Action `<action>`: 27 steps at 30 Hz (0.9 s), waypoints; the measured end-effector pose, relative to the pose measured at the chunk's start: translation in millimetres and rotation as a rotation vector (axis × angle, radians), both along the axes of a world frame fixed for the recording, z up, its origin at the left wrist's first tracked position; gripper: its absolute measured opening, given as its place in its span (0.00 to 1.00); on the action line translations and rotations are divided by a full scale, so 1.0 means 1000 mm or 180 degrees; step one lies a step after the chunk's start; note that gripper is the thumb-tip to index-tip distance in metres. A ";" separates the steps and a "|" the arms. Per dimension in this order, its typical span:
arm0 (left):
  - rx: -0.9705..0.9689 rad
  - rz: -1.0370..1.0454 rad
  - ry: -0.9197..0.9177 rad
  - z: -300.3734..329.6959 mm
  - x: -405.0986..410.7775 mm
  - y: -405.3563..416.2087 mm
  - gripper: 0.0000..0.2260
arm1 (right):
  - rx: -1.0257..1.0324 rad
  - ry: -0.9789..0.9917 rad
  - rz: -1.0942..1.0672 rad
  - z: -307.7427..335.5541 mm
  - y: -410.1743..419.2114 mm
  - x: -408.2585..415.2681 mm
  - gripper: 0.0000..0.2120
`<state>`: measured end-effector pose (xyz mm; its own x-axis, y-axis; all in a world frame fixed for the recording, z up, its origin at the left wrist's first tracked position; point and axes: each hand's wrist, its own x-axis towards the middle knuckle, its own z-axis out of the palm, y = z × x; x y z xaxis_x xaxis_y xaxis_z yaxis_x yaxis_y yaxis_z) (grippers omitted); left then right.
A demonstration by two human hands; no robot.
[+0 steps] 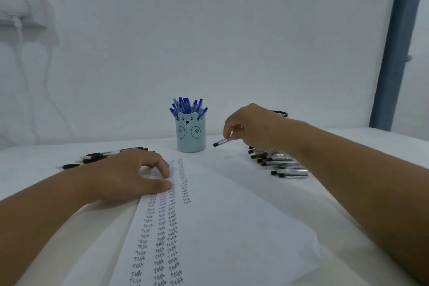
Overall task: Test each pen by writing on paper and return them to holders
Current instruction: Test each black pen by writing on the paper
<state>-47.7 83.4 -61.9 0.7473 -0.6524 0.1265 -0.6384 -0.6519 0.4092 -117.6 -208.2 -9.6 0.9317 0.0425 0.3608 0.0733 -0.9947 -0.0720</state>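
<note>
Fingers [228, 131] of the right hand [253, 126] pinch a black-capped pen [222, 142], holding it tilted above the table [34, 162], just right of the bear-faced holder [191, 133]. That pale blue holder stands upright at the far end of the paper [220, 227] and is packed with blue pens [186, 105]. The left hand [130, 175] rests on the sheet's left edge, its fingers loosely bent, the tips pressing the paper and gripping nothing. Columns of the handwritten word "Test" run down the sheet. A cluster of black pens [278, 161] lies on the table under the right forearm; another bunch of black pens [102, 157] lies behind the left hand.
</note>
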 end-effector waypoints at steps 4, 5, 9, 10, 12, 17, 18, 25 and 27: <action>-0.0099 -0.0015 0.0013 -0.002 -0.001 -0.003 0.18 | -0.0002 0.0171 -0.0245 0.014 -0.024 -0.010 0.12; -0.0090 -0.0001 0.0013 -0.002 0.000 -0.004 0.17 | -0.0082 0.0236 -0.0342 0.015 -0.029 -0.012 0.12; -0.0139 -0.0028 0.0026 -0.003 0.006 -0.003 0.30 | -0.0385 0.0449 -0.0775 0.011 -0.043 -0.011 0.15; -0.0133 -0.0045 0.0030 -0.003 0.008 -0.003 0.34 | -0.0399 0.0458 -0.0858 0.010 -0.045 -0.011 0.15; -0.0101 -0.0075 0.0051 -0.003 0.009 -0.003 0.38 | -0.0468 0.0480 -0.1016 0.010 -0.048 -0.012 0.13; -0.0139 -0.0114 0.0043 -0.004 0.010 -0.003 0.38 | -0.0708 0.0459 -0.1205 0.012 -0.045 -0.017 0.15; -0.0161 -0.0110 0.0049 -0.005 0.011 -0.002 0.36 | -0.0709 0.0437 -0.1232 0.012 -0.045 -0.017 0.15; -0.0225 -0.0145 -0.0032 -0.004 0.006 -0.006 0.21 | -0.0692 0.0028 -0.0984 0.008 -0.013 -0.010 0.19; -0.0226 -0.0135 0.0004 -0.003 0.005 -0.006 0.15 | -0.0649 -0.0093 -0.0699 -0.001 0.004 -0.008 0.20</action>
